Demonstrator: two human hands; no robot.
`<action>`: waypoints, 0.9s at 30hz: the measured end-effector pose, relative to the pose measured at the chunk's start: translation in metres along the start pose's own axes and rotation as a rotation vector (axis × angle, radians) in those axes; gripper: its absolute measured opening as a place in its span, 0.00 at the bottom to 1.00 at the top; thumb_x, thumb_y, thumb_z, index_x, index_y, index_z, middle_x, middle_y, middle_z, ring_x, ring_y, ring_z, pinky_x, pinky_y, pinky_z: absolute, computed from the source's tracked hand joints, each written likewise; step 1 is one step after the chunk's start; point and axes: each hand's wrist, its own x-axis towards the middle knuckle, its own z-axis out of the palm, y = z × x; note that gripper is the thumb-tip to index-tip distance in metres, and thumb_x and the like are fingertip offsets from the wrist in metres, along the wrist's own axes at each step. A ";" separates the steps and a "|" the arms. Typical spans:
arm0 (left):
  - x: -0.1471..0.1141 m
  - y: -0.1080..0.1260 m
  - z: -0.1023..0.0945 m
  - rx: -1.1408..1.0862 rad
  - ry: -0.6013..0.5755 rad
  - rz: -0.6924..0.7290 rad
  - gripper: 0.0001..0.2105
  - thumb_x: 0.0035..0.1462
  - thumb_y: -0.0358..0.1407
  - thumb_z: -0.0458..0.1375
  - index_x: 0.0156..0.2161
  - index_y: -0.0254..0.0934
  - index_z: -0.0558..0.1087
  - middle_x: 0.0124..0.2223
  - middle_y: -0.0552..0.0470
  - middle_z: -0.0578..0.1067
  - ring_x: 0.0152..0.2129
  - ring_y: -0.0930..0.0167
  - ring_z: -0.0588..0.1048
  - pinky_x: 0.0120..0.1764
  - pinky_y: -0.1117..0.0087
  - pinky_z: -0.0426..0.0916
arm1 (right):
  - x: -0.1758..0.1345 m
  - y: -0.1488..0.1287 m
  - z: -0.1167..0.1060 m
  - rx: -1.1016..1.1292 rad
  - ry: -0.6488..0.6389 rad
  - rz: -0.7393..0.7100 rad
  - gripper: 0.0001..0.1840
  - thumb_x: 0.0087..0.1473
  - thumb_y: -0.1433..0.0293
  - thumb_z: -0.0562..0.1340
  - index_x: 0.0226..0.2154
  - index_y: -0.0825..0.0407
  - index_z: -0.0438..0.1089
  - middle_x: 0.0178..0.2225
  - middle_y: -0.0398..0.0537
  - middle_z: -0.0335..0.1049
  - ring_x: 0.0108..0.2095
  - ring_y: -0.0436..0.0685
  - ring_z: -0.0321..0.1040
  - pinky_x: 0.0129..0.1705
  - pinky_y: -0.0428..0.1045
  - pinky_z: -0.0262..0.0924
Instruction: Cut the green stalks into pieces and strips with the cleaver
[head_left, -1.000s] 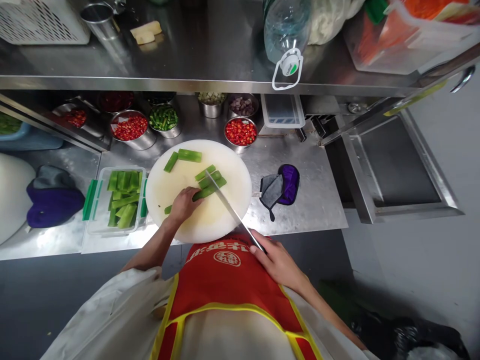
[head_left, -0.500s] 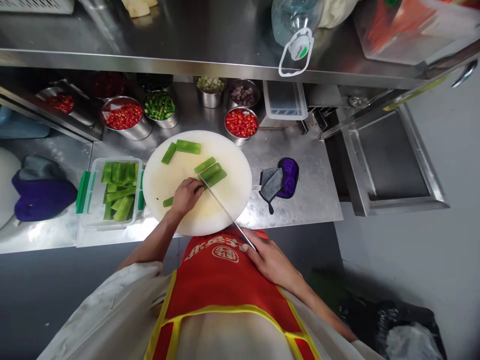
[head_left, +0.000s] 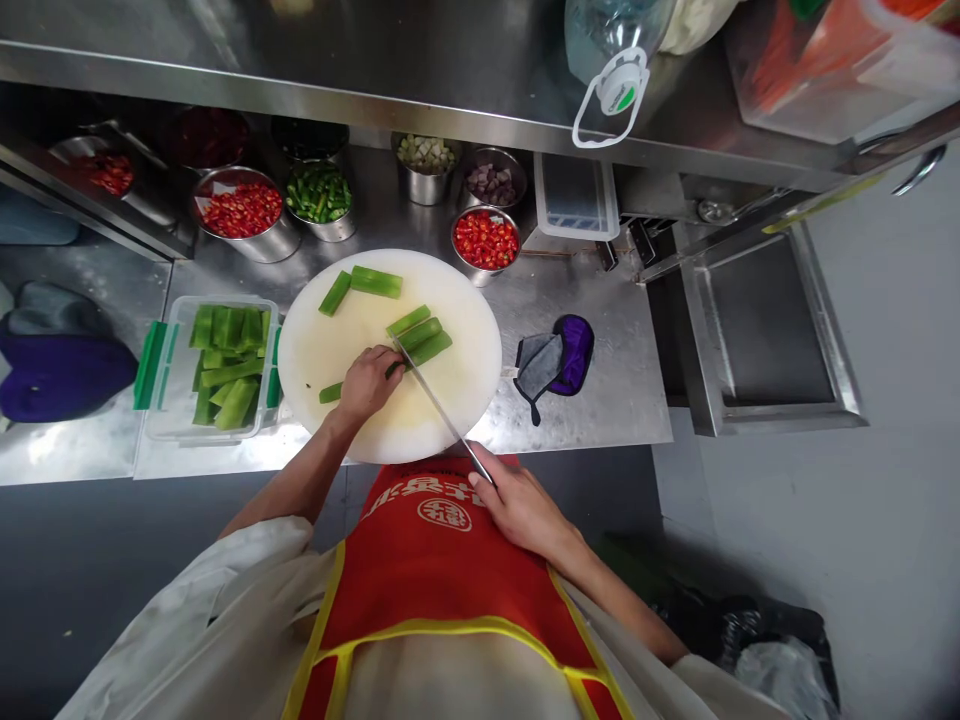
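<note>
On the round white cutting board (head_left: 326, 325), the green stalk (head_left: 330, 393) pinned beneath the person's left hand (head_left: 369, 384) should be light, crisp and perhaps slick, best held from above with fingers bent clear of the knife (head_left: 442, 412) that the right hand (head_left: 523, 502) grips.

From where I stood, no word could be read for certain. Across the red apron (head_left: 442, 575) ran a row of large pale characters (head_left: 425, 486), Chinese by their look, bent by the folds of the cloth. Beside them, on the same apron, sat an oval badge (head_left: 445, 514) outlined in the same pale colour, its smaller characters too tiny to make out. The white cap (head_left: 621, 88) of the big clear bottle (head_left: 600, 48) bore a green mark with tiny, illegible lettering by it.
</note>
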 end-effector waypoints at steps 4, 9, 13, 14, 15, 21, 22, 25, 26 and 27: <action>-0.004 0.002 -0.002 0.012 -0.015 0.000 0.09 0.64 0.37 0.54 0.43 0.38 0.75 0.45 0.45 0.76 0.44 0.61 0.73 0.51 0.58 0.69 | 0.018 0.018 0.021 0.002 0.040 -0.027 0.29 0.69 0.63 0.49 0.70 0.48 0.54 0.60 0.50 0.71 0.54 0.63 0.73 0.57 0.56 0.65; -0.037 -0.009 -0.022 0.212 -0.098 -0.183 0.17 0.60 0.38 0.58 0.53 0.37 0.73 0.48 0.42 0.76 0.44 0.56 0.74 0.47 0.56 0.70 | 0.016 0.042 0.034 0.043 0.085 -0.114 0.29 0.69 0.62 0.49 0.69 0.47 0.56 0.62 0.49 0.69 0.58 0.62 0.69 0.60 0.57 0.63; -0.074 -0.013 -0.029 0.220 -0.231 -0.125 0.16 0.60 0.37 0.57 0.53 0.42 0.75 0.47 0.43 0.76 0.44 0.58 0.74 0.46 0.58 0.70 | 0.001 0.059 0.035 0.118 0.139 -0.157 0.29 0.68 0.60 0.50 0.67 0.49 0.60 0.61 0.50 0.69 0.59 0.62 0.69 0.61 0.56 0.63; -0.078 -0.010 -0.026 0.188 -0.262 -0.078 0.16 0.60 0.36 0.57 0.53 0.43 0.75 0.47 0.44 0.77 0.44 0.59 0.74 0.46 0.59 0.70 | -0.003 0.063 0.034 0.129 0.165 -0.142 0.29 0.68 0.60 0.50 0.67 0.50 0.61 0.61 0.51 0.69 0.59 0.62 0.69 0.61 0.57 0.63; -0.079 -0.005 -0.021 0.156 -0.284 -0.034 0.16 0.60 0.36 0.58 0.53 0.43 0.75 0.47 0.45 0.77 0.44 0.59 0.74 0.47 0.60 0.69 | -0.005 0.067 0.032 0.137 0.195 -0.116 0.29 0.68 0.60 0.50 0.66 0.50 0.61 0.61 0.52 0.70 0.58 0.63 0.70 0.60 0.57 0.63; -0.050 0.025 0.017 0.117 -0.103 -0.034 0.16 0.61 0.41 0.60 0.52 0.40 0.75 0.50 0.42 0.78 0.47 0.57 0.74 0.50 0.56 0.68 | 0.001 0.087 0.011 0.167 0.327 0.017 0.29 0.68 0.58 0.51 0.67 0.48 0.59 0.55 0.51 0.76 0.53 0.63 0.75 0.56 0.56 0.67; -0.048 0.024 0.020 0.125 -0.044 -0.068 0.17 0.61 0.42 0.60 0.52 0.39 0.75 0.51 0.42 0.77 0.47 0.56 0.74 0.51 0.55 0.67 | 0.002 0.090 0.008 0.163 0.323 0.019 0.29 0.68 0.58 0.51 0.68 0.47 0.59 0.54 0.50 0.76 0.52 0.63 0.75 0.55 0.56 0.67; -0.053 0.016 0.024 0.131 0.066 -0.136 0.19 0.61 0.46 0.59 0.53 0.39 0.74 0.52 0.40 0.77 0.47 0.55 0.74 0.49 0.55 0.67 | 0.002 0.096 0.004 0.141 0.295 0.006 0.29 0.68 0.58 0.51 0.68 0.47 0.59 0.57 0.50 0.74 0.52 0.63 0.75 0.56 0.57 0.66; -0.056 0.013 0.025 0.126 0.079 -0.144 0.19 0.62 0.46 0.58 0.53 0.39 0.74 0.51 0.40 0.77 0.46 0.56 0.74 0.48 0.55 0.67 | 0.002 0.096 0.003 0.134 0.287 0.001 0.29 0.68 0.58 0.51 0.68 0.47 0.59 0.58 0.51 0.72 0.53 0.63 0.74 0.57 0.57 0.65; -0.057 0.010 0.026 0.116 0.083 -0.145 0.18 0.63 0.46 0.57 0.52 0.39 0.75 0.50 0.41 0.77 0.45 0.56 0.74 0.48 0.55 0.67 | 0.002 0.097 0.003 0.127 0.277 -0.003 0.29 0.68 0.58 0.51 0.68 0.47 0.59 0.60 0.51 0.70 0.55 0.63 0.73 0.58 0.57 0.65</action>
